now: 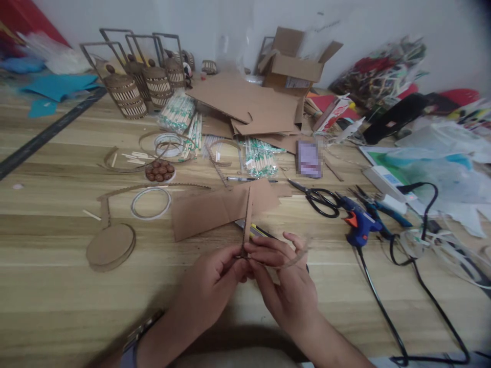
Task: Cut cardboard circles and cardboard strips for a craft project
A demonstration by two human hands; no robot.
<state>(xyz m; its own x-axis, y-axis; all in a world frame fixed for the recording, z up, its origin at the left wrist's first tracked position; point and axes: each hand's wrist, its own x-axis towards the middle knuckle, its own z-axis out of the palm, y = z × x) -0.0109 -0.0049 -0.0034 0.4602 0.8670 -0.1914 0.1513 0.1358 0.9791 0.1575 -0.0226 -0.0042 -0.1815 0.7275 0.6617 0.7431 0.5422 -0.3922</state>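
Both my hands pinch one narrow cardboard strip [248,214] close to the table's front edge. My left hand [217,276] grips it between thumb and fingers, with the fingertips of my right hand [282,271] meeting it at the same spot. One length of the strip stands up away from me; a thinner, blurred length bends off to the right past my right fingers. Just beyond my hands lie a yellow utility knife [256,231], partly hidden, and flat cardboard pieces [203,209]. Over to the left rests a cardboard disc [111,248] with a strip attached.
At right lie black scissors [322,199], a blue glue gun [360,225] with its cable, and pliers [391,212]. Farther back are a tape roll [151,217], brown balls [159,171], bagged sticks [261,158], a phone [309,158], cardboard sheets [245,99] and handled lanterns [125,94].
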